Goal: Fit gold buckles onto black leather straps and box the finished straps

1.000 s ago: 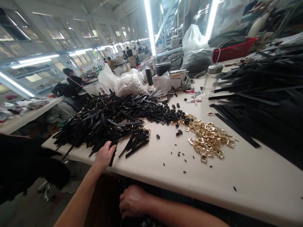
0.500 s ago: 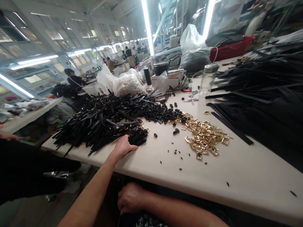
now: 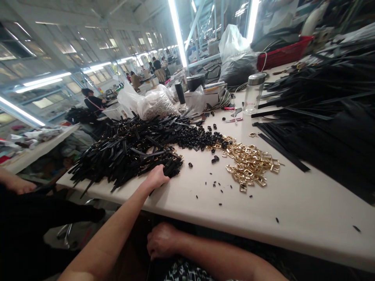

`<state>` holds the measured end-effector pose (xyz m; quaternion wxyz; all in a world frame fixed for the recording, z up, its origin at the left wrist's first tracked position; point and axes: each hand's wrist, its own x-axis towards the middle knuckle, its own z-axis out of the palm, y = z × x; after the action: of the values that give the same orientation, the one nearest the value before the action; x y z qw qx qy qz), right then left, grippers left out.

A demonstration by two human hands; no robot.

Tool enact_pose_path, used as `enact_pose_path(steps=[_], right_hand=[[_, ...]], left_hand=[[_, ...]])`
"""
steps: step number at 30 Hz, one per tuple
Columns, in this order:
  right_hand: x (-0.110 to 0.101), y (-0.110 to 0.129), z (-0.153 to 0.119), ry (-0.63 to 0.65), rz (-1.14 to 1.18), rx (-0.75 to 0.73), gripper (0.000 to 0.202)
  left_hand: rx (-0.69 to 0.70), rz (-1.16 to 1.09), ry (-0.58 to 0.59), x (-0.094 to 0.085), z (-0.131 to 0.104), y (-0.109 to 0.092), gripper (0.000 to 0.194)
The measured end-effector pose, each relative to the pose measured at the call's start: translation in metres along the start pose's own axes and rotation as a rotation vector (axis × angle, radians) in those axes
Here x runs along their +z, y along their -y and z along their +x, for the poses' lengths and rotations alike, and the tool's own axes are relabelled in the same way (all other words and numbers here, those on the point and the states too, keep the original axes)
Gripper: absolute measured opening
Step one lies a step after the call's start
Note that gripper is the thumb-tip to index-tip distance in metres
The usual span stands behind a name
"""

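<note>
My left hand [image 3: 158, 177] is at the near edge of a heap of black straps [image 3: 117, 156], some fitted with gold buckles. Its fingers are closed round strap ends on the tabletop, though the fingertips are partly hidden. Below the table edge, close to my lap, my right hand [image 3: 162, 240] is curled into a fist; whatever it may hold is out of sight. Small black loops [image 3: 199, 138] lie heaped beside the straps. To their right is a pile of gold rectangular buckles [image 3: 253, 162].
Long black strips [image 3: 328, 117] cover the table's right side. A glass bottle [image 3: 253, 95], filled plastic bags [image 3: 156, 103] and a red basket [image 3: 285, 52] stand toward the back. Tiny black bits dot the cream tabletop [image 3: 234, 218]. At far left is another person's hand [image 3: 22, 185].
My left hand has closed, its thumb drawn in toward the straps. The view has shifted slightly. More of the other person's hand and forearm shows at left. My right fist stays low.
</note>
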<state>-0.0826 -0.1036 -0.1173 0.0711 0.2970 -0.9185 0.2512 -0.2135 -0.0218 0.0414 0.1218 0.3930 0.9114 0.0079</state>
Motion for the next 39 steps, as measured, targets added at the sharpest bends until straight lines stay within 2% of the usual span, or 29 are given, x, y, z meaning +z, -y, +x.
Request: enact_pose_path(steps=[3,6,10,12,17,19,21,25,27,34,39], right_hand=[[-0.001,0.0,0.0,0.008,0.006,0.005,0.022],[-0.002,0.0,0.001,0.02,0.015,0.002,0.021],[-0.002,-0.001,0.003,0.034,0.019,-0.002,0.02],[-0.004,0.0,0.003,0.039,0.014,-0.004,0.02],[-0.009,0.0,0.001,0.048,0.022,-0.013,0.02],[-0.01,0.0,0.001,0.039,0.031,-0.018,0.021],[-0.008,0.0,0.001,0.032,0.04,-0.015,0.021],[-0.004,-0.001,0.003,0.018,0.037,-0.006,0.021],[-0.001,-0.002,0.003,-0.003,0.027,-0.014,0.02],[-0.002,-0.002,0.002,-0.005,0.028,-0.022,0.021],[-0.008,0.0,0.002,0.034,0.023,0.01,0.017]], left_hand=[[-0.023,-0.071,0.027,-0.002,0.005,0.002,0.044],[-0.046,-0.17,-0.007,0.001,0.007,0.005,0.049],[-0.081,-0.365,0.003,0.004,0.006,0.013,0.02],[-0.09,-0.474,0.023,0.0,0.008,0.016,0.012],[-0.034,-0.67,0.054,-0.019,0.015,0.017,0.025],[-0.002,-0.692,0.077,-0.021,0.014,0.016,0.031],[-0.001,-0.605,0.086,-0.018,0.012,0.017,0.036],[-0.079,-0.221,-0.019,-0.004,0.006,0.018,0.056],[-0.099,-0.131,-0.032,0.0,0.006,0.015,0.061],[-0.088,-0.048,0.012,-0.001,0.022,0.0,0.036],[0.005,0.077,-0.043,0.001,0.021,-0.009,0.026]])
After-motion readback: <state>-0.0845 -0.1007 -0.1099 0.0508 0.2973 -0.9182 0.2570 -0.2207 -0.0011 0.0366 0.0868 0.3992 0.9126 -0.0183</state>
